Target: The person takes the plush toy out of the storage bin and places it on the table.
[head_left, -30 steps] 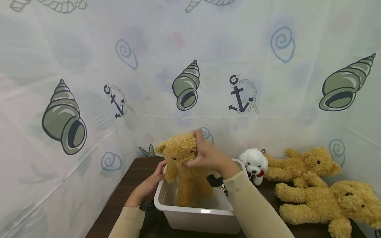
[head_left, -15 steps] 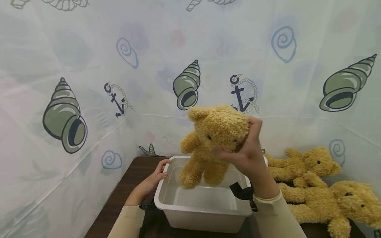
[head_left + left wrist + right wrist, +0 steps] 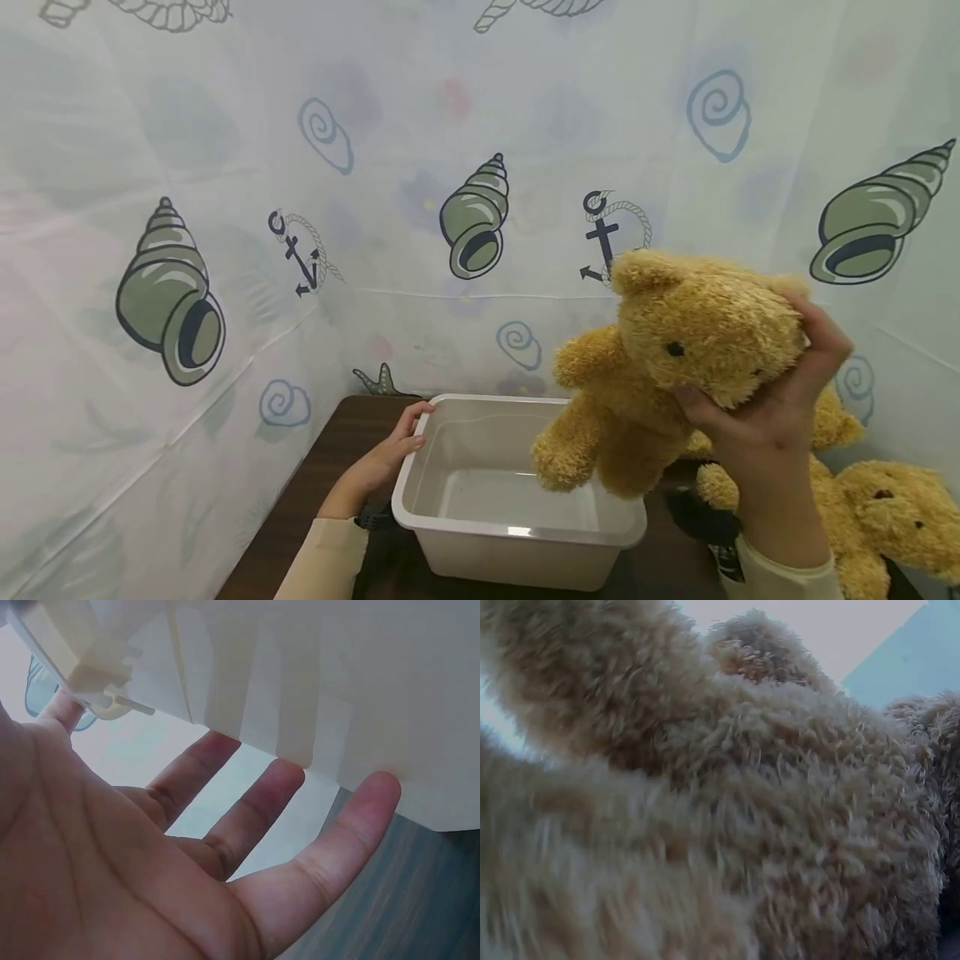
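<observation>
A golden, shaggy teddy bear point(image 3: 705, 333) hangs in the air at the right side of the white plastic tub point(image 3: 517, 557). My right hand point(image 3: 776, 417) grips its head from the right, thumb across the lower face. Brown fur point(image 3: 802, 817) fills the right wrist view, where that hand does not show. At the tub's left rim rests my left hand point(image 3: 386, 454). In the left wrist view, its spread, nearly straight fingers point(image 3: 259, 799) touch the tub's outer wall point(image 3: 420, 712). The visible tub floor is bare.
On the dark brown table point(image 3: 307, 492), a teddy bear point(image 3: 896, 508) lies at the right. Behind it, another bear point(image 3: 834, 421) is mostly covered by my right hand and the held bear. A shell-and-anchor patterned curtain point(image 3: 375, 208) encloses the back and sides.
My right hand has lifted the teddy bear up out of the tub and carried it rightward, over the tub's right edge. The white toy dog is now hidden. My left hand stays at the rim.
</observation>
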Demonstrator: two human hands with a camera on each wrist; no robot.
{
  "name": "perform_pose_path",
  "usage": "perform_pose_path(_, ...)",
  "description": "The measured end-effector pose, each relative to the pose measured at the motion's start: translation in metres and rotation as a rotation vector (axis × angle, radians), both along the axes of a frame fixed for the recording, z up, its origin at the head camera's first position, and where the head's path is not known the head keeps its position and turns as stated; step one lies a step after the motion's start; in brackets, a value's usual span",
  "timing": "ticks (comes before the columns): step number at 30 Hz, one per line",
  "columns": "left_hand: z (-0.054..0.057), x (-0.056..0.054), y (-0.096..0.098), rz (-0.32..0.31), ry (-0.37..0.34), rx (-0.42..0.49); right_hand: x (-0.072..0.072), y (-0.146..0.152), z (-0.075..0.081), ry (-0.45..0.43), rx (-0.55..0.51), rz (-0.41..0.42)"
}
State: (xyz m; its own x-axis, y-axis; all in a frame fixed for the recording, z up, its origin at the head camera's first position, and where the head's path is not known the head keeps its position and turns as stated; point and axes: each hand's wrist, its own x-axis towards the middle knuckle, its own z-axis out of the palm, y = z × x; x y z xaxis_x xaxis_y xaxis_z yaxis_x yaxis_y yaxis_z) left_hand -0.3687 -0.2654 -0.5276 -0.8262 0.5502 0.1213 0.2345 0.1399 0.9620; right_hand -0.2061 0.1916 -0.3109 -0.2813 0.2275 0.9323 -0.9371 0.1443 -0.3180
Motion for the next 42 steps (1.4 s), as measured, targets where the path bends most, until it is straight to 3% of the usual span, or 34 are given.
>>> perform_pose_path(7,-0.001,-0.005,0.007,-0.020,0.035,-0.010,0.024,0.067,-0.027,-0.115,0.105,-0.238)
perform_pose_path(16,0.006,-0.004,0.005,-0.020,0.041,-0.010,0.028,0.100,-0.064,-0.338,0.121,-0.340)
perform_pose_path(22,0.005,-0.002,0.003,0.008,0.010,-0.023,0.025,0.114,-0.076,-0.518,0.146,-0.427)
perform_pose_path(26,0.004,0.000,0.001,0.019,-0.002,-0.023,0.021,0.119,-0.087,-0.584,0.150,-0.421)
perform_pose_path(32,0.001,-0.001,0.000,0.022,-0.012,-0.013,0.007,0.126,-0.108,-0.612,0.254,-0.367)
perform_pose_path(37,-0.001,0.000,0.000,0.032,-0.019,-0.015,0.003,0.130,-0.135,-0.790,0.337,-0.391)
perform_pose_path(42,-0.001,0.003,-0.001,0.033,-0.012,-0.020,-0.003,0.128,-0.153,-0.968,0.437,-0.308)
